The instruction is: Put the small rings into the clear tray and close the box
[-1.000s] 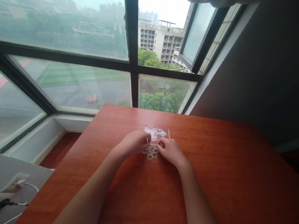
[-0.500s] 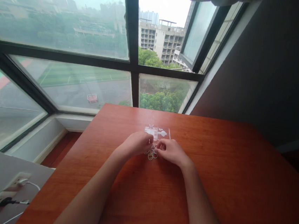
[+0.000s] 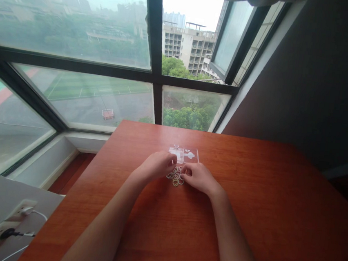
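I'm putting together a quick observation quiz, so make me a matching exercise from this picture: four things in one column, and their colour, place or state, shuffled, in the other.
Column one
1. Small rings
2. Clear plastic piece
3. Tabletop
4. Black plug

Column two
A. Reddish brown
B. At the lower left of the view
C. Gathered in a loose cluster
D. See-through, with white shapes

Right pairs: 1-C, 2-D, 3-A, 4-B
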Action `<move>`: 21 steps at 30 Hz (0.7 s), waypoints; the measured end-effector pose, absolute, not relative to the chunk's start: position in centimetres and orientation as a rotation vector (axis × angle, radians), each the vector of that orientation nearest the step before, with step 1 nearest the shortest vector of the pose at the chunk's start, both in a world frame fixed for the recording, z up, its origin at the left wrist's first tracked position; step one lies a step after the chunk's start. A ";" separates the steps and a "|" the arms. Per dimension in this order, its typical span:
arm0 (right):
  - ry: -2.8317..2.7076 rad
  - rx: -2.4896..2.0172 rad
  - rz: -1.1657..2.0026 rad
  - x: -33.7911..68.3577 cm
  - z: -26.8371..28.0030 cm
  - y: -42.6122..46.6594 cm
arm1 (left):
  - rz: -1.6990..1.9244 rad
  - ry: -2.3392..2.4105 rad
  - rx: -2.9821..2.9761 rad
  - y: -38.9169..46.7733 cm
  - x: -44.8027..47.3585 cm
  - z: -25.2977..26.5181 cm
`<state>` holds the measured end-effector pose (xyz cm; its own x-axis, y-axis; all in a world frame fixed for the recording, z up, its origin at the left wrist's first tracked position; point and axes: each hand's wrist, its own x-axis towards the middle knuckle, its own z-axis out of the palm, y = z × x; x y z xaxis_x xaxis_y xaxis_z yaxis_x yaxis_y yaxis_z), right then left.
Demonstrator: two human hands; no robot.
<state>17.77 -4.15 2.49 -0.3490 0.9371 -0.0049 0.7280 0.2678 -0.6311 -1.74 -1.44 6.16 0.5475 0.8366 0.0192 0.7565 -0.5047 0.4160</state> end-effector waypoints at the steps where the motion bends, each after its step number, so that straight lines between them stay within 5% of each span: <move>1: -2.180 -1.508 0.769 17.8 2.5 -4.2 | 0.315 1.306 2.421 -1.4 -1.7 6.2; 21: -1.748 -1.395 0.761 16.9 2.9 -3.5 | 0.663 1.100 2.056 -0.9 -1.2 5.8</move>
<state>16.90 -3.50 2.90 -0.1150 0.9742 0.1943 0.5212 0.2257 -0.8230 -1.16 -0.89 5.75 0.5075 0.8548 0.1085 0.4951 -0.3924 0.7752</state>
